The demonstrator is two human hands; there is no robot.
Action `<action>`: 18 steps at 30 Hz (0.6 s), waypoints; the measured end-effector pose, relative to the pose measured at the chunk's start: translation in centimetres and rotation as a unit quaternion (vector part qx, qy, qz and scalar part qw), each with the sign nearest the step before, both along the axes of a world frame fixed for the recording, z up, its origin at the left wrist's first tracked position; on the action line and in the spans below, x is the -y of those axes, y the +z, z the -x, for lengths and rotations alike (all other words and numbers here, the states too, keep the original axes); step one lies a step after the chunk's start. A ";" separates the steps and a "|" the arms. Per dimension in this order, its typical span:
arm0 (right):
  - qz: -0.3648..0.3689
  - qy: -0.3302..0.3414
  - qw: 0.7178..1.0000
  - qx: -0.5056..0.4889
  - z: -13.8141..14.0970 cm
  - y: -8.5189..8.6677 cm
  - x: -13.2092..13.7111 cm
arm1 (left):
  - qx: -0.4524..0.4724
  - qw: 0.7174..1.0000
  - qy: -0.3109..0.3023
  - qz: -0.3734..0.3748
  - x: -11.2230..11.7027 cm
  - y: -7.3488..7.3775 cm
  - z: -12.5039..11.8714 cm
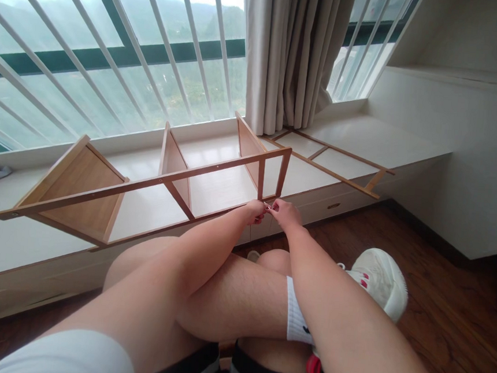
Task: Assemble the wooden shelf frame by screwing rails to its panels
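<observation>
My left hand and my right hand meet above my crossed legs, fingers pinched together. A tiny item seems to be between the fingertips, too small to name. Just beyond the hands is the near right corner of a wooden shelf frame; whether the fingers touch it, I cannot tell. The frame lies on its side along the white window ledge, with several wooden panels standing across it, such as the left panel. To its right, a ladder-like wooden frame lies flat and juts past the ledge's edge.
Behind the ledge are a barred window and a grey curtain. Drawers with a small handle form the ledge's front. A white cabinet side stands right. My raised foot wears a white shoe above the dark wooden floor.
</observation>
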State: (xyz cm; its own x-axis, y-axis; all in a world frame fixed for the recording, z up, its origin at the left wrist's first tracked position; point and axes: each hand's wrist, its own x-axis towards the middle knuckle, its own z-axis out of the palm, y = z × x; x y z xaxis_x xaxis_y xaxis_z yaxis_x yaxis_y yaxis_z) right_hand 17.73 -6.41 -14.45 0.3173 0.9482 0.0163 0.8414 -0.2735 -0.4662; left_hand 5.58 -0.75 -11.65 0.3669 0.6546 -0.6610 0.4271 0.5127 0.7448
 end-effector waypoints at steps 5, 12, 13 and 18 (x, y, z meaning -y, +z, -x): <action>0.002 0.009 1.000 0.020 0.2 0.4 0.1 | 0.001 1.000 0.003 0.000 0.1 0.1 -0.1; 0.002 0.006 0.999 0.033 0.6 1.0 0.3 | 0.004 1.000 0.012 0.000 0.2 0.2 -0.1; 0.004 0.003 0.999 0.032 0.5 1.0 0.2 | 0.004 1.000 0.013 0.000 0.2 0.2 -0.1; 0.022 -0.011 1.000 0.005 0.3 0.7 0.1 | 0.002 1.000 0.018 0.001 0.1 0.0 -0.2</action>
State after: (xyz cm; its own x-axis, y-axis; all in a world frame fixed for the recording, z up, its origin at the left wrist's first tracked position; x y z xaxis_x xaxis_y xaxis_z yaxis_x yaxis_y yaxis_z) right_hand 17.44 -6.47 -13.72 0.3382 0.9408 -0.0218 0.8392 -0.3120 -0.4454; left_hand 5.74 -0.87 -11.61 0.3468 0.6659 -0.6606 0.4055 0.5286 0.7458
